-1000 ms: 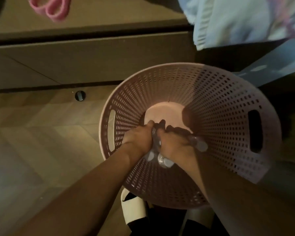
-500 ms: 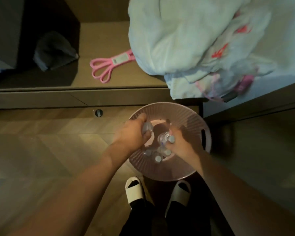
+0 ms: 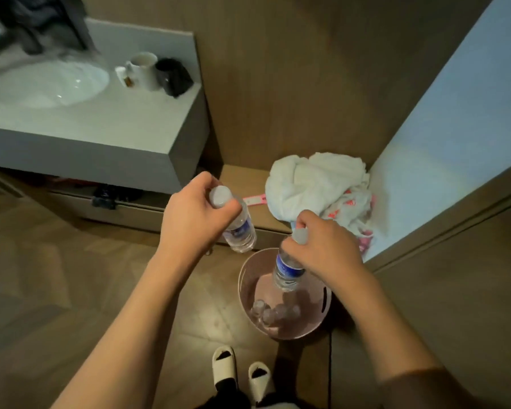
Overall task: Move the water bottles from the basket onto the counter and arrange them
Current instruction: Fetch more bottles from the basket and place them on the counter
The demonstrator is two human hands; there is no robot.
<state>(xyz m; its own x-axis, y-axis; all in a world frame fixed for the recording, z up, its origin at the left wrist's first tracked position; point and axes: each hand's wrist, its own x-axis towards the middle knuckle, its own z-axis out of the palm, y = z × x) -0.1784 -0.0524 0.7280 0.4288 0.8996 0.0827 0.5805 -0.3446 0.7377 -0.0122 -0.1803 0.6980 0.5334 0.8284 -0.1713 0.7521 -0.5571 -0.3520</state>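
From the head view, my left hand (image 3: 194,219) has its fingers closed around the neck of one water bottle (image 3: 238,228), and my right hand (image 3: 322,246) grips a second bottle (image 3: 286,268) near its cap, so both hang downward and are easy to carry together. The second bottle is above the pink basket (image 3: 325,302) on the floor, where more bottles (image 3: 273,312) wait, and the desk (image 3: 106,125) with the sink (image 3: 46,82) is well apart, up at my left.
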